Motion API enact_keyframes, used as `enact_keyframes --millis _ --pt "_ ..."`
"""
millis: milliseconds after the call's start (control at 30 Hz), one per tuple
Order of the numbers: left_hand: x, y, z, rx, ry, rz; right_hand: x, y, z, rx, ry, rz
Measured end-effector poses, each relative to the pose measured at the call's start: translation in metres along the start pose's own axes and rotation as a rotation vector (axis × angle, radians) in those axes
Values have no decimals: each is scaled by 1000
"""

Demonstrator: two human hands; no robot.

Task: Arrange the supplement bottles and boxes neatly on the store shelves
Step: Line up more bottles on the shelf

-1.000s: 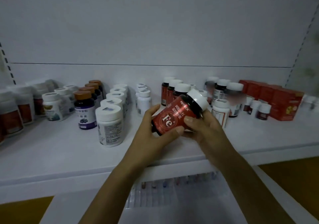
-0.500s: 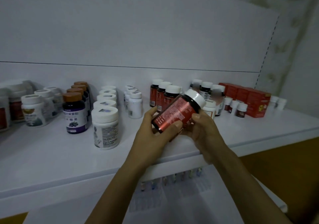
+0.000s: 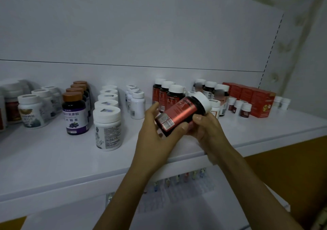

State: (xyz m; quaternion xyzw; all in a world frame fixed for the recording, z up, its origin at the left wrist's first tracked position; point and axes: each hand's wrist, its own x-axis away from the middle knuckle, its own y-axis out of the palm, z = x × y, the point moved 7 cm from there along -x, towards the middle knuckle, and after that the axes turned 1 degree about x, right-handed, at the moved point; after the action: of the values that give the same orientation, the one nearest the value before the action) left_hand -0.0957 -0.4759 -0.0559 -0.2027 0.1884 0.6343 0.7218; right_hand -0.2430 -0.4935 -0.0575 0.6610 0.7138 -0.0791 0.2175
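Both my hands hold a dark bottle with a red label and white cap (image 3: 182, 112), tilted with its cap pointing up and to the right, above the front of the white shelf (image 3: 53, 155). My left hand (image 3: 155, 134) grips its base, thumb across the label. My right hand (image 3: 207, 128) curls around its underside near the cap. A row of three matching red-label bottles (image 3: 167, 95) stands just behind.
Rows of bottles line the shelf: white tubs (image 3: 108, 128), purple-label bottles with brown caps (image 3: 76, 113), small white bottles (image 3: 137, 104), red boxes (image 3: 254, 98) at the right. A lower shelf (image 3: 177, 194) holds small clear items.
The bottle has been turned in my hands, so the "Fe" front no longer shows and a side panel with small print faces me. The view has shifted right.
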Motion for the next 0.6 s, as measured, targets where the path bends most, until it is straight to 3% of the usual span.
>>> enact_keyframes --millis 100,467,600 --pt "-2 0 -2 1 1 -6 0 1 -2 -26 -17 -1" --pt "5 -6 6 -164 294 68 -2 2 -1 94 -32 18" --pt "14 2 17 -374 482 55 0 1 -6 1 -5 128"
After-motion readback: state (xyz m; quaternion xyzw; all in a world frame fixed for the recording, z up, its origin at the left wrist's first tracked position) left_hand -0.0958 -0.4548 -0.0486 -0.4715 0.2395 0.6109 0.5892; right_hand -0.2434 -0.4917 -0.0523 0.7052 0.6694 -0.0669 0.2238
